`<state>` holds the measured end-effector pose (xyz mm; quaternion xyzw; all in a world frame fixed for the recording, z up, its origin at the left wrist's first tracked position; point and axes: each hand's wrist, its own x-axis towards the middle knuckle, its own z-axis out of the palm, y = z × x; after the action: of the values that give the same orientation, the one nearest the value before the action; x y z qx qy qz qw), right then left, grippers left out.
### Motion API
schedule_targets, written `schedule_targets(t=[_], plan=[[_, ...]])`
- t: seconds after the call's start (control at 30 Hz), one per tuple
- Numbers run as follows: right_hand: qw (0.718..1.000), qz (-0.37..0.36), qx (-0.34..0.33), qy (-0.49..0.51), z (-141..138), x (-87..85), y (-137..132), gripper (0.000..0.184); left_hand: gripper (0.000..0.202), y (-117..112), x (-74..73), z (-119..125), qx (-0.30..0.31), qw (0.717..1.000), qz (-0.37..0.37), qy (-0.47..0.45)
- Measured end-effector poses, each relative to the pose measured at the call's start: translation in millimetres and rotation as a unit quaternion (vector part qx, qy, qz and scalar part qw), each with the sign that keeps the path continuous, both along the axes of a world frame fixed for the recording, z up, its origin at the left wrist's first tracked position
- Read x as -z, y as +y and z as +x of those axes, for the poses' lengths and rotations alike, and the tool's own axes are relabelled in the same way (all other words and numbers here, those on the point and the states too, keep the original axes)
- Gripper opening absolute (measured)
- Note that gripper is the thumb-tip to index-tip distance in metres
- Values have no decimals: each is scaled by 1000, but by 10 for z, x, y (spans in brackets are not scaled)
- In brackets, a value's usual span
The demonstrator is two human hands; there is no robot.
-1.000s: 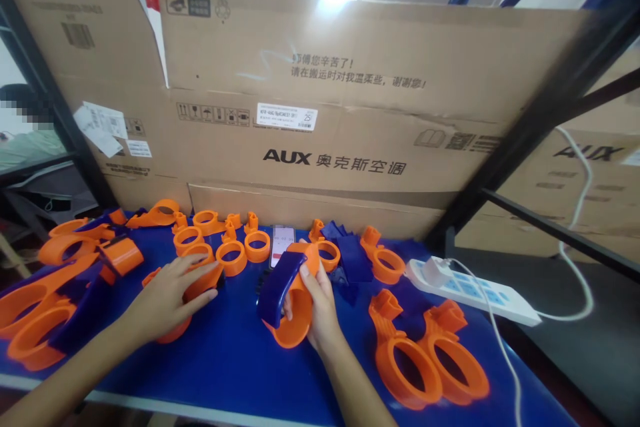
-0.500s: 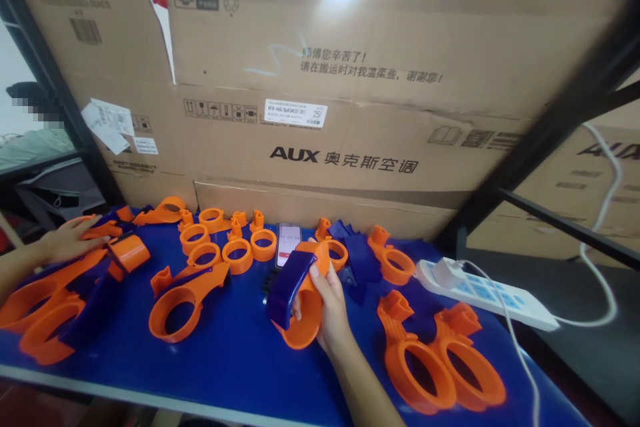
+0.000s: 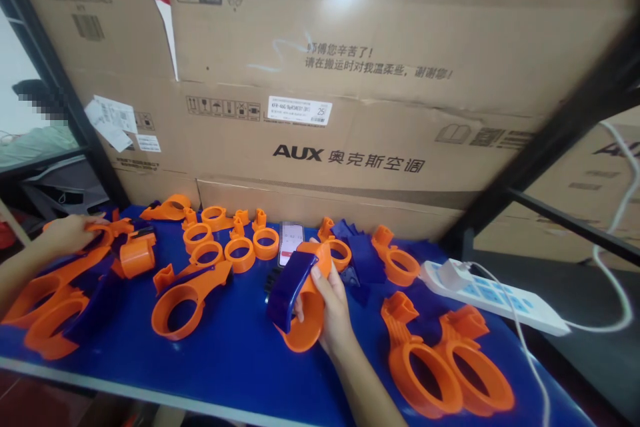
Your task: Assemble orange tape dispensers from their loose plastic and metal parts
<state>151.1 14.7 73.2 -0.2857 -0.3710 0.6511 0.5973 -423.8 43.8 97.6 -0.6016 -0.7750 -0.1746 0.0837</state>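
In the head view, my right hand (image 3: 334, 303) grips an orange tape dispenser (image 3: 309, 327) with a curved dark-blue plate, raised over the blue tabletop. Its fingers wrap the side of the ring, and some fingertips show inside it. At the far left, my left hand (image 3: 73, 237) closes on another orange tape dispenser (image 3: 104, 237) at the back of a pile; its fingertips are partly hidden. Close to that hand lie more orange dispensers (image 3: 55, 337) with blue plates and an orange roller-like part (image 3: 137, 259). A dispenser (image 3: 180, 320) rests flat between my hands.
Several smaller orange ring parts (image 3: 239, 255) stand along the back near a phone (image 3: 291, 243). Dark-blue plates (image 3: 367, 257) are heaped behind my right hand. Two large orange frames (image 3: 425, 373) and a white power strip (image 3: 500, 300) with cables lie right. Cardboard (image 3: 350, 113) walls the back.
My left hand has shifted slightly and its fingers have drawn in around the dispenser; the orange roller-like part beside it has turned a little. My right hand keeps its hold. The view has moved slightly.
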Motion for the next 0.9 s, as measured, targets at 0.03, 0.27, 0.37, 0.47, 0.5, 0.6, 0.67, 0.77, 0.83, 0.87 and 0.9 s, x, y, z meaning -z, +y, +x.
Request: schedule_targets(t=[0.03,0.27,0.37,0.47,0.5,0.6,0.67,0.77,0.83,0.87,0.9], plan=[[1000,-2,0,-1,0,0,-6,66,38,-2,-10,-25,-15,1000,-23,1],[1000,9,-12,-10,12,57,41,51,42,-67,-292,170,-50,995,17,88],[1000,13,-7,-12,25,56,48,46,41,-144,-492,488,-4,986,94,135],[1000,8,1,-11,36,33,34,48,38,-256,-623,931,34,983,122,131],[1000,7,4,-10,38,23,29,48,37,-303,-644,1097,34,984,133,116],[1000,12,15,1,48,-13,15,47,35,-486,-648,1603,65,984,158,47],[999,17,27,10,72,-45,9,43,39,-657,-605,1918,115,978,176,1],[997,17,72,27,163,-100,13,35,47,-983,-441,2323,190,969,155,-43],[993,13,110,46,255,-129,35,36,59,-1209,-252,2542,222,965,133,-42],[990,10,126,56,304,-138,53,39,67,-1309,-138,2637,246,961,122,-36],[988,9,140,67,350,-144,74,41,75,-1396,-18,2724,277,954,110,-24]])
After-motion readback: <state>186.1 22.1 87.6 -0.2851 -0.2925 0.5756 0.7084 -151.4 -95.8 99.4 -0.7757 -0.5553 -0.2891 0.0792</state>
